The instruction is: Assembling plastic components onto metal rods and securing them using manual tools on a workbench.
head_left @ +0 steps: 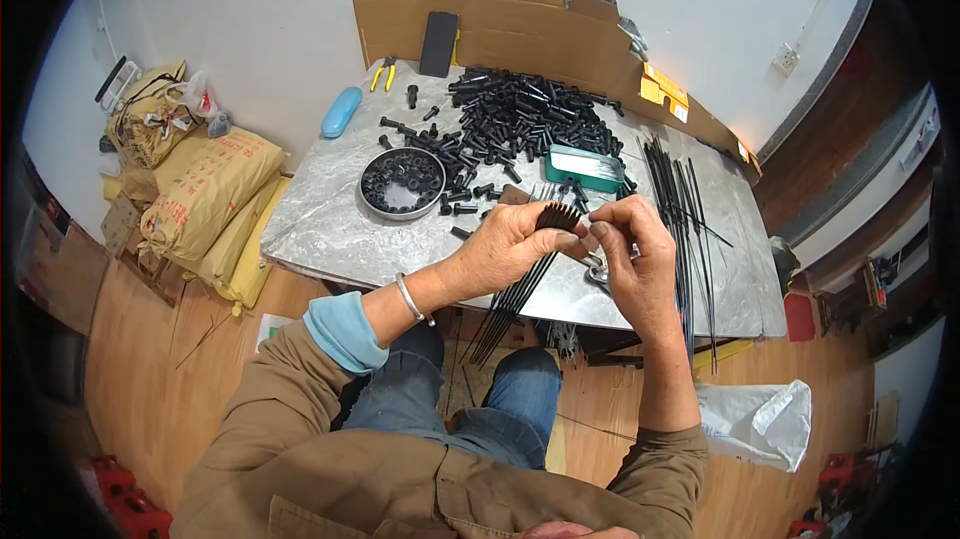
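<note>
A fanned bundle of thin black rods (pixel 520 284) is gripped in the left hand (pixel 510 244) above the desk's (pixel 320 219) near edge. One rod tip is pinched by the right hand (pixel 630 259), just beside the left.

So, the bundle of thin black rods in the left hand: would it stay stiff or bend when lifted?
The bundle of thin black rods probably stays fairly stiff: the rods run straight from the left hand down past the table edge without drooping. Being long and thin, single rods may flex. They look smooth, so some could slip out of a loose grip.
</note>
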{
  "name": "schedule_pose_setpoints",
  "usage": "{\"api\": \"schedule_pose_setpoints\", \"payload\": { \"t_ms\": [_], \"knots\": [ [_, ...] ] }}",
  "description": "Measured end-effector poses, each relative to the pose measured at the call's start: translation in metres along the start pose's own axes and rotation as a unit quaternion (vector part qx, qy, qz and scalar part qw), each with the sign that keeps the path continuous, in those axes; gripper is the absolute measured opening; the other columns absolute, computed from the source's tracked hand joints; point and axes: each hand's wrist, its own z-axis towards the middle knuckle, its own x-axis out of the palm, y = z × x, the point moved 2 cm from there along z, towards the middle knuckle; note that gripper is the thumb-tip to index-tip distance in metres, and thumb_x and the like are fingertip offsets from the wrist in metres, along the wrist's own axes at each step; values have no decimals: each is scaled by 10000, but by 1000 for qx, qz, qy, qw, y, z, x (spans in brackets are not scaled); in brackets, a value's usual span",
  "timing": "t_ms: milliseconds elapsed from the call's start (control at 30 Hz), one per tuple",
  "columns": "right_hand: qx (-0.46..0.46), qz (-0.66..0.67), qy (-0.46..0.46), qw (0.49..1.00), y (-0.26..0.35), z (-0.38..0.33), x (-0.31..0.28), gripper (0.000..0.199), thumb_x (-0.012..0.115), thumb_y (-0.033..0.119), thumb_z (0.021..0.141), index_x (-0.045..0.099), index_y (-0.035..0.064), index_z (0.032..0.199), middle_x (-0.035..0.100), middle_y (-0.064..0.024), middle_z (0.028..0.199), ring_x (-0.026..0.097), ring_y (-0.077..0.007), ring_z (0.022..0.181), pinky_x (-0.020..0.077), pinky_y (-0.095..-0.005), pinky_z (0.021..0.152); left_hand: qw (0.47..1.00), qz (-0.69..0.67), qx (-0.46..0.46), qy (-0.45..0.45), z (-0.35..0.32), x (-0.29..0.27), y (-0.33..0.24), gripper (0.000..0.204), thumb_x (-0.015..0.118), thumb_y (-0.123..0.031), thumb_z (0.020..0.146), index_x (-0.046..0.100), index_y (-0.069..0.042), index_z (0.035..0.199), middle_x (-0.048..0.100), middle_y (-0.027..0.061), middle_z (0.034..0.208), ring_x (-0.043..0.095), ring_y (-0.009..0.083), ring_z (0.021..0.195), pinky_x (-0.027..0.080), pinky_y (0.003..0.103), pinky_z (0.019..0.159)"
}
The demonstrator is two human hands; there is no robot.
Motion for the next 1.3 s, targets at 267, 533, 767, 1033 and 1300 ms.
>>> {"api": "schedule_pose_setpoints", "payload": {
  "t_ms": [267, 533, 767, 1033, 1300],
  "knots": [
    [-2, -19, -1, 1000, 3, -1, 3, 64, 621, -31, 823, 575, -8, 863, 569, -92, 770, 566, -192, 680, 454, -301, 594, 1000, 0, -4, -9, -1, -3, 3, 187, 532, -136, 951, 628, 1, 1036, 695, 93, 943, 650, 141, 938, 507, 276, 856],
    [10, 3, -11, 1000, 2, -4, 3, 66, 604, -42, 830, 571, -7, 875, 571, -90, 781, 591, -187, 675, 468, -293, 572, 1000, 12, -4, -4, 1, 2, 3, 184, 535, -129, 948, 621, 8, 1037, 687, 97, 943, 650, 142, 933, 512, 273, 841],
    [-4, -3, -26, 1000, 4, -7, 2, 72, 604, -44, 826, 575, -7, 880, 579, -98, 785, 611, -181, 675, 480, -298, 556, 999, 32, 10, 17, 1, 3, 2, 207, 519, -142, 956, 615, 13, 1053, 686, 91, 954, 648, 144, 933, 509, 281, 846],
    [-83, -78, 12, 993, 12, 6, -12, 98, 631, -65, 780, 605, -1, 851, 576, -78, 765, 586, -148, 646, 451, -268, 551, 999, 27, 2, 44, 3, 2, -4, 214, 534, -151, 951, 626, 9, 1058, 696, 88, 954, 645, 138, 934, 499, 283, 862],
    [-43, -36, 70, 996, 6, 9, -4, 180, 702, -21, 713, 590, 12, 850, 573, -57, 750, 580, -126, 621, 458, -259, 551, 981, 173, 7, 89, 8, -4, -10, 223, 603, -212, 918, 668, -19, 1010, 707, 78, 888, 653, 123, 834, 512, 285, 730]
  ]
}}
